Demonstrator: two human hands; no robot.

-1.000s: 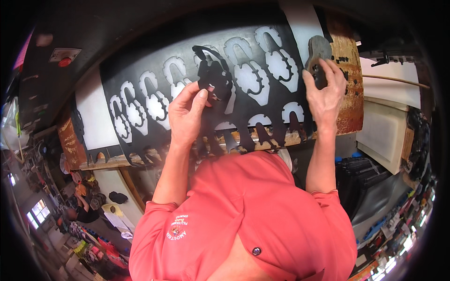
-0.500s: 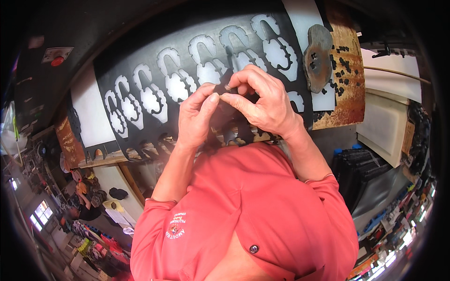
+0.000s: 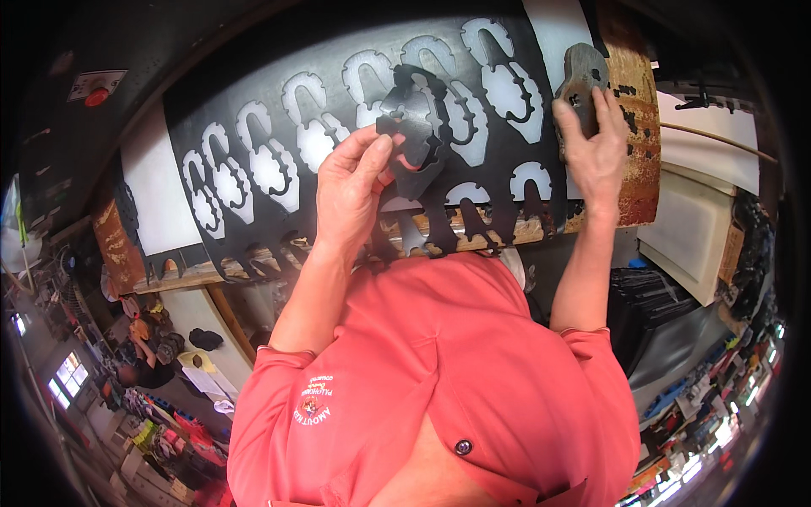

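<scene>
Between its thumb and fingers my left hand [image 3: 356, 173] pinches a black cut-out piece [image 3: 407, 127], raised over the sheet. This piece has a curved, notched outline and a pointed lower end; whether it is several layers or includes a cutter is unclear. My right hand [image 3: 594, 148] is on a worn grey-brown slab [image 3: 579, 68] at the right, thumb along its left edge and fingers over its right side. Its palm hides the slab's near end. Beneath the left hand's piece lies a large black sheet [image 3: 325, 72] with rows of horseshoe-like and pointed openings.
White board [image 3: 156, 190] shows through and beside the sheet. Small black scraps lie on the rusty plate [image 3: 638, 160] at the right. A red button [image 3: 97, 96] is on the dark machine at the upper left. Stacked black sheets [image 3: 646, 296] stand at the lower right.
My hands, close together over the sheet before, have parted. The right hand has moved right onto the slab, while the left holds up the black piece, now more fully in sight.
</scene>
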